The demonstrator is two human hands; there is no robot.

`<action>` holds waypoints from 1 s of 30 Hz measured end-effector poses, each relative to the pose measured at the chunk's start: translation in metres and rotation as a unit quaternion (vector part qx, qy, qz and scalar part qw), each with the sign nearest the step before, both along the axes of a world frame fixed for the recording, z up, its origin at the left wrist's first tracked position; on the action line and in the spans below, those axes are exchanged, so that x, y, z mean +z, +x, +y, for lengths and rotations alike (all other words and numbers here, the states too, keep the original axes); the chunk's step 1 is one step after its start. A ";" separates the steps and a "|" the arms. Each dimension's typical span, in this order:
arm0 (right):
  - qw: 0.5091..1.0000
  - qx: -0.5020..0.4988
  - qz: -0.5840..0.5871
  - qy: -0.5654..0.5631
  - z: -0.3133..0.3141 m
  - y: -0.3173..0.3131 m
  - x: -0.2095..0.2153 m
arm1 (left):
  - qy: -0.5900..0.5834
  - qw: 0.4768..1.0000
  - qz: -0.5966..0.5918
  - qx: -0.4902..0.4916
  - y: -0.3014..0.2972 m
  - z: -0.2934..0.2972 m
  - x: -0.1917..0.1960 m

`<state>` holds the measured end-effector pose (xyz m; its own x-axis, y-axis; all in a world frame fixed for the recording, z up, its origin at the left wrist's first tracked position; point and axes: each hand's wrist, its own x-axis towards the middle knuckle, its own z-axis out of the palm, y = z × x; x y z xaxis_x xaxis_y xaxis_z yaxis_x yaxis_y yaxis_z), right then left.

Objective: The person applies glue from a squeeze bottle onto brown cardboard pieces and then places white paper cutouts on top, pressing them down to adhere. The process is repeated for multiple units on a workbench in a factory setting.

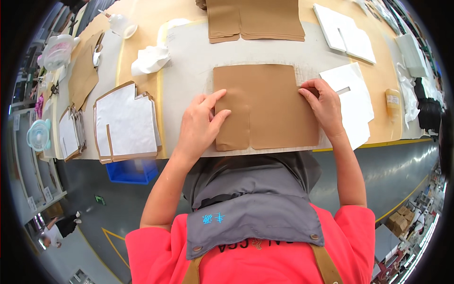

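A brown leather-like panel (274, 109) lies flat on the table in front of me. It has a notch at its upper right corner and a narrow slit running up from its near edge. My left hand (203, 123) rests at the panel's left side, thumb and forefinger spread apart on its surface. At the notch on the right, my right hand (324, 102) pinches the panel's edge between thumb and fingers. White slitted pieces (354, 102) lie beside and partly under the right hand. Farther back sits a stack of similar brown panels (269, 19).
White-faced, brown-edged panels (125, 118) are stacked at the left. Crumpled white paper (150, 60) and a squeeze bottle (123, 24) lie behind them. More white pieces (343, 33) stand at back right, near a yellowish bottle (392, 104). Below the table edge is a blue bin (132, 171).
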<state>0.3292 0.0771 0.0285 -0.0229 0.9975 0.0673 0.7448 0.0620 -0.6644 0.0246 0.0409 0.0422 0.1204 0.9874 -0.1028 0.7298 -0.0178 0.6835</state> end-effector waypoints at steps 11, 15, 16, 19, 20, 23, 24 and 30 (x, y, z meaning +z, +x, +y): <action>0.878 -0.199 -0.376 0.218 0.026 0.219 0.014 | 0.227 0.943 0.102 -0.222 0.069 0.037 -0.024; 0.865 -0.294 -0.403 0.056 0.024 0.328 0.001 | 0.215 0.935 0.122 -0.256 0.082 0.044 -0.038; 0.856 -0.303 -0.418 0.008 0.029 0.336 0.001 | 0.209 0.934 0.128 -0.259 0.081 0.044 -0.038; 0.921 -0.312 -0.198 -0.125 0.044 0.366 0.003 | 0.199 0.933 0.138 -0.266 0.078 0.046 -0.040; 0.935 -0.305 -0.077 -0.165 0.045 0.377 0.004 | 0.204 0.932 0.137 -0.266 0.077 0.046 -0.042; 0.941 -0.306 -0.001 -0.143 0.037 0.420 0.008 | 0.217 0.929 0.135 -0.266 0.075 0.044 -0.042; 0.944 -0.303 0.096 -0.092 0.037 0.420 0.011 | 0.217 0.930 0.139 -0.263 0.071 0.042 -0.040; 0.796 -0.109 0.593 -0.056 -0.010 0.314 0.064 | 0.142 0.935 0.216 -0.242 0.014 -0.013 -0.021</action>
<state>0.6428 0.0668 0.0927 0.1648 0.9702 -0.1776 -0.4249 -0.0926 -0.9005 0.0389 0.0278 0.0208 0.5684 0.8227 0.0130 0.7961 -0.5539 0.2437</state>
